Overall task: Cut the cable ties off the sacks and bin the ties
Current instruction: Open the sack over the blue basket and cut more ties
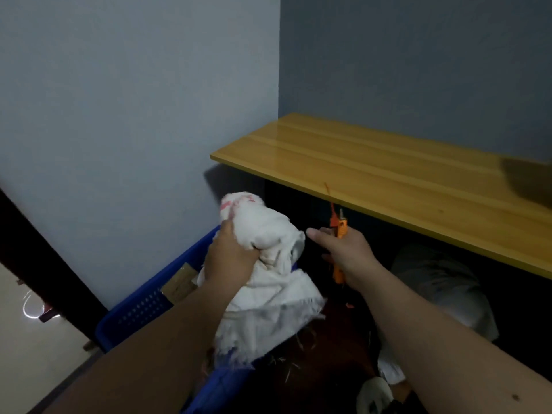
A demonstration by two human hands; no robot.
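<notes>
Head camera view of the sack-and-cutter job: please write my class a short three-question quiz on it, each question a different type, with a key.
1. True or false: the left hand grips the bunched white sack.
2. Multiple choice: the right hand holds
A. an orange-handled cutter
B. a roll of tape
C. nothing
3. Fill the gap: the sack is held over a crate coloured ____.

Key
1. True.
2. A; an orange strip, seemingly a cable tie, stands up beside it.
3. Blue. It sits left of the wooden bench.
</notes>
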